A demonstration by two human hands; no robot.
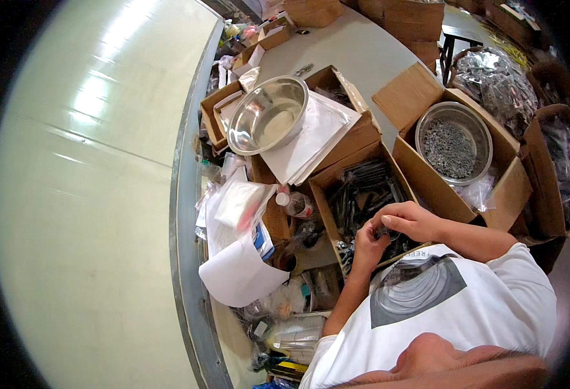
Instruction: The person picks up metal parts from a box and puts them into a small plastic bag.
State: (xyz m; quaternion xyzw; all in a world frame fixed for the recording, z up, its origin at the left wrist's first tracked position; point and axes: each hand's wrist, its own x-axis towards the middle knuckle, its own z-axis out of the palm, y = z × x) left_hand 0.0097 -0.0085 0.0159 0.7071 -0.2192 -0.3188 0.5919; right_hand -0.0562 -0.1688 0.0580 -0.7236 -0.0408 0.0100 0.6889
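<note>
My left hand [368,247] and my right hand [407,219] meet above the near edge of an open cardboard box [331,227]. Their fingers are curled in and pressed together, and whatever lies between them is hidden or too small to name. Long black parts [370,178], some in thin clear wrapping, fill the box just beyond and below my hands. Right of it, another open box [409,155] carries a round metal bowl [486,133] full of small grey metal pieces [449,149].
An empty steel bowl [283,113] tilts on white sheets [311,139] over a box. Left of my hands are a plastic bottle [300,206], white papers [236,275] and clear bags. A pale wall [90,214] runs along the left. Bagged silvery parts [496,81] are at the far right.
</note>
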